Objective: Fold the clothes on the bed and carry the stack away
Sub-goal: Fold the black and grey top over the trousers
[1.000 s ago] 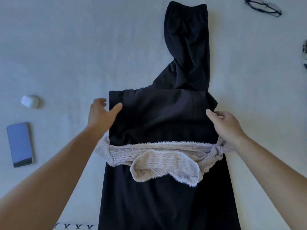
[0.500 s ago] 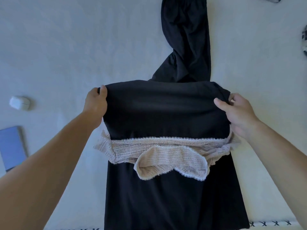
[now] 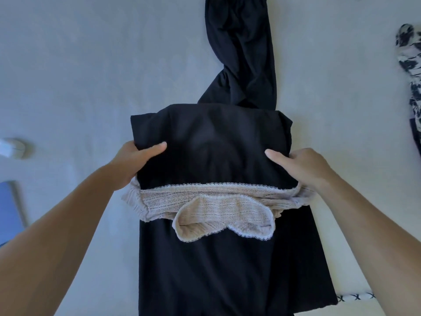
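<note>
Both hands are gripping the black garment (image 3: 211, 142): left hand (image 3: 134, 163) and right hand (image 3: 303, 166) pinching its side edges, thumbs on top. Its long axis is running straight away between them, across the bed (image 3: 91, 65).

Black garment (image 3: 227, 270) spread lengthwise down the middle of the bed (image 3: 91, 65), near end at the bed's near edge, far end narrowing into a twisted length toward the far edge. Far portion doubled back toward the near edge as a flat rectangular flap. Beige lace garment (image 3: 218, 208) lying crumpled across the black one, partly tucked under the flap's edge, scalloped white trim showing.
</note>
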